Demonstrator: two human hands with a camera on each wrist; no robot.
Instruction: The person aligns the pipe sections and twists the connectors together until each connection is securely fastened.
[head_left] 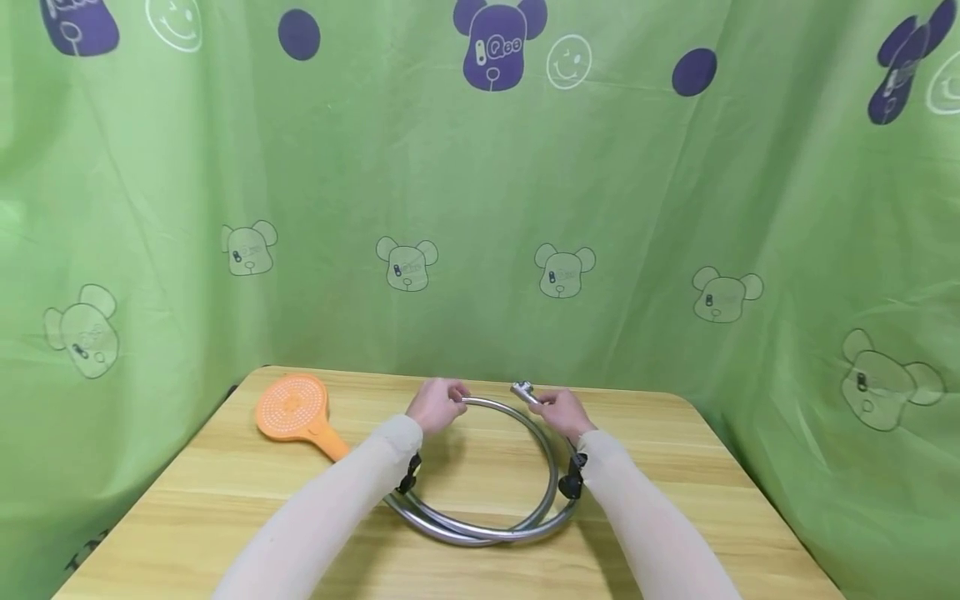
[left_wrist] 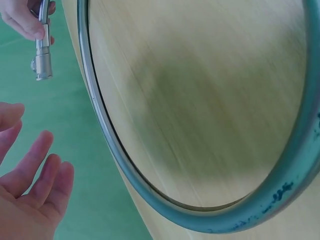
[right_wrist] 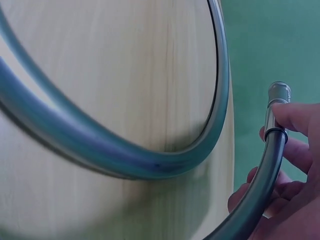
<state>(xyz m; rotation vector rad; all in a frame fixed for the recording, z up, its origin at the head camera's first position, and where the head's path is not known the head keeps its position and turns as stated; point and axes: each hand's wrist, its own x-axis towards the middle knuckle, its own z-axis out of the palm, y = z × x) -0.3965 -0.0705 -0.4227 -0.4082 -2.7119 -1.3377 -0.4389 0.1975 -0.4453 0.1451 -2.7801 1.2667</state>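
Note:
A grey metallic shower hose [head_left: 555,467] lies coiled in loops on the table. My right hand [head_left: 564,412] pinches the hose near its end, thumb on the silver sleeve of the connector [right_wrist: 277,115]. The silver end fitting [head_left: 522,389] sticks out beyond those fingers, clear of the tabletop. At the far side of the loop is my left hand [head_left: 438,406]; in the left wrist view its fingers [left_wrist: 37,175] are loosely bent and apart, with nothing between them. An orange shower head [head_left: 292,407] lies face up at the left, its handle partly hidden behind my left forearm.
The wooden table [head_left: 660,483] has rounded far corners. A green curtain [head_left: 480,333] with printed bear figures hangs behind it and along both sides. Dark wrist-camera mounts [head_left: 572,479] sit at my cuffs, close to the hose loops.

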